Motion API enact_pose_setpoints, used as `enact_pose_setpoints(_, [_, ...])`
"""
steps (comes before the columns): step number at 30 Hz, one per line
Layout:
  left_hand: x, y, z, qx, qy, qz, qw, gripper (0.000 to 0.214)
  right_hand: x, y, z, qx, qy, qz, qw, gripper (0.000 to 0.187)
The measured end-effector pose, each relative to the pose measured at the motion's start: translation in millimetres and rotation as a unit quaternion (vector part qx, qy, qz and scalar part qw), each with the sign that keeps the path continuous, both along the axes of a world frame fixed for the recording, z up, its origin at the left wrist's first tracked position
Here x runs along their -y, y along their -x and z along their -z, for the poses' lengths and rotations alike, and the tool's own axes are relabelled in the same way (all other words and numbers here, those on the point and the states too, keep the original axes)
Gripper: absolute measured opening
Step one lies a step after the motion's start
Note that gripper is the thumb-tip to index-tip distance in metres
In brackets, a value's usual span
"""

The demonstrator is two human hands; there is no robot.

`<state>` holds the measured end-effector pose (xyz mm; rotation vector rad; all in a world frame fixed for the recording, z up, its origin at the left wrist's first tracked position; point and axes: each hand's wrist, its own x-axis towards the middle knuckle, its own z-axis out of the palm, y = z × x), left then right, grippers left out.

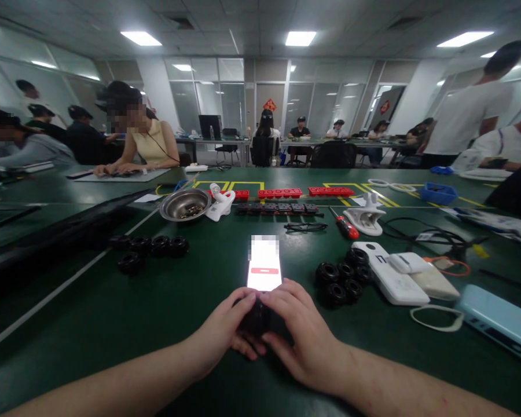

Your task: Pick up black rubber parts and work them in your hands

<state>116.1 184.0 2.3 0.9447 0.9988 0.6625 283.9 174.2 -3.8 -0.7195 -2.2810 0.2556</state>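
Black and partly hidden, a rounded part (255, 319) is gripped by both the left hand (226, 321) and the right hand (306, 330), over the table (191, 301) at the lit phone (264, 280)'s near end; steadiness is probably best secured by even two-sided pressure.

The green bench (125, 313), marked with yellow lines (246, 183), carries a metal bowl (172, 204), three red trays (280, 193), a screwdriver (346, 226), two clusters of black ring-shaped parts (160, 250) and a light-blue case (499, 318).
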Motion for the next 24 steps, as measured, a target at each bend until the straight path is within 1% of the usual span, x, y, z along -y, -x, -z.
enact_pose_setpoints(1, [0.0, -0.4, -0.5, -0.009, -0.002, 0.004, 1.0, 0.032, 0.3, -0.3, -0.6, 0.001, 0.009, 0.008, 1.0, 0.05])
enact_pose_setpoints(3, [0.3, -0.2, 0.2, -0.006, -0.011, 0.0, 1.0, 0.03, -0.3, -1.2, -1.2, -0.003, 0.035, 0.047, 0.998, 0.054])
enact_pose_setpoints(5, [0.6, 1.0, 2.9, 0.006, -0.021, -0.01, 1.0, 0.03, -2.0, -1.8, -0.7, -0.008, 0.058, 0.083, 0.995, 0.054])
enact_pose_setpoints(6, [0.7, 1.7, 4.6, 0.009, -0.025, -0.015, 1.0, 0.031, -2.9, -2.0, -0.1, -0.007, 0.067, 0.09, 0.994, 0.053])
enact_pose_setpoints(7, [0.7, 2.4, 6.2, 0.012, -0.028, -0.021, 0.999, 0.033, -3.6, -2.0, 0.6, -0.005, 0.073, 0.087, 0.994, 0.051])
enact_pose_setpoints(9, [0.5, 3.4, 8.9, 0.021, -0.037, -0.032, 0.999, 0.039, -4.1, -1.8, 2.0, -0.004, 0.072, 0.06, 0.996, 0.045])
enact_pose_setpoints(10, [0.1, 3.6, 9.6, 0.026, -0.038, -0.032, 0.998, 0.041, -3.7, -1.6, 2.3, -0.006, 0.062, 0.041, 0.997, 0.043])
enact_pose_setpoints(12, [-0.8, 3.4, 10.0, 0.024, -0.034, -0.014, 0.999, 0.039, -2.1, -1.1, 1.5, -0.007, 0.031, 0.004, 0.999, 0.04])
enact_pose_setpoints(14, [-1.9, 2.6, 9.5, 0.009, -0.032, 0.013, 0.999, 0.035, -0.3, -0.6, -1.0, -0.007, 0.005, -0.023, 1.0, 0.042])
enact_pose_setpoints(16, [-2.7, 1.8, 8.8, -0.002, -0.034, 0.019, 0.999, 0.033, 0.2, -0.4, -4.0, -0.008, 0.004, -0.028, 1.0, 0.048])
enact_pose_setpoints(18, [-2.9, 1.9, 8.5, 0.006, -0.031, 0.008, 0.999, 0.034, -0.8, -0.6, -5.4, -0.016, 0.021, -0.005, 1.0, 0.054])
enact_pose_setpoints(20, [-2.5, 3.1, 8.8, 0.025, -0.025, 0.0, 0.999, 0.039, -2.6, -1.0, -4.3, -0.021, 0.039, 0.036, 0.998, 0.058])
enact_pose_setpoints(22, [-2.0, 4.9, 9.4, 0.044, -0.021, -0.003, 0.999, 0.047, -3.9, -1.1, -1.6, -0.022, 0.045, 0.071, 0.996, 0.055])
enact_pose_setpoints(24, [-1.7, 6.0, 10.2, 0.057, -0.024, -0.003, 0.998, 0.052, -3.7, -0.9, 1.0, -0.019, 0.037, 0.075, 0.996, 0.048])
